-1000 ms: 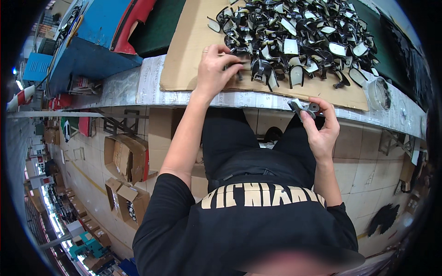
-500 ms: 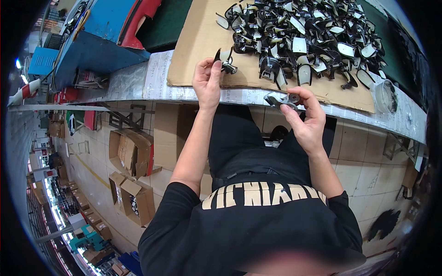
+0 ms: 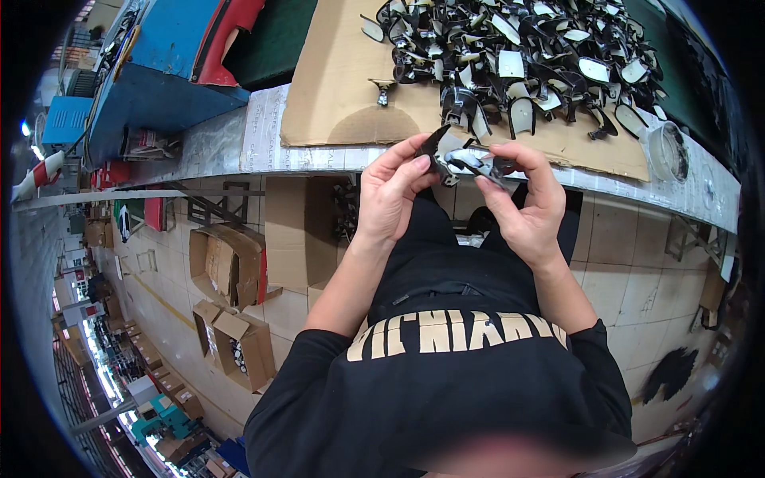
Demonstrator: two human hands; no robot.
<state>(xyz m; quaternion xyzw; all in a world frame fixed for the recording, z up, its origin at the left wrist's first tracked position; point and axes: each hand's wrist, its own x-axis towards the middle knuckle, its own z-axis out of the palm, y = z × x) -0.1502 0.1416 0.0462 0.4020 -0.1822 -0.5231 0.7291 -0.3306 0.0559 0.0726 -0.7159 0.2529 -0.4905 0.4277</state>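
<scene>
My left hand (image 3: 390, 191) is closed on a small curved black piece (image 3: 435, 150) with a pale inner face and shiny metal fittings. Between the fingers and thumb of my right hand (image 3: 527, 195) is a small grey metal object (image 3: 492, 169), whose kind I cannot make out. The two objects meet in front of me near the table's front edge, and fingers hide part of each. A big heap of similar black pieces (image 3: 510, 64) with pale inner faces lies on a cardboard sheet (image 3: 319, 88). Left of it, a single piece (image 3: 383, 91) stands apart on the sheet.
A clear round tub (image 3: 668, 159) sits at the table's right end. Blue equipment (image 3: 171, 48) with a red panel (image 3: 225, 48) stands at the left. Below the table are cardboard boxes (image 3: 227, 267), one holding small parts.
My left hand has moved right and down with its black piece, up to the grey object in my right hand. The view has shifted slightly, and a lone piece on the cardboard is now visible.
</scene>
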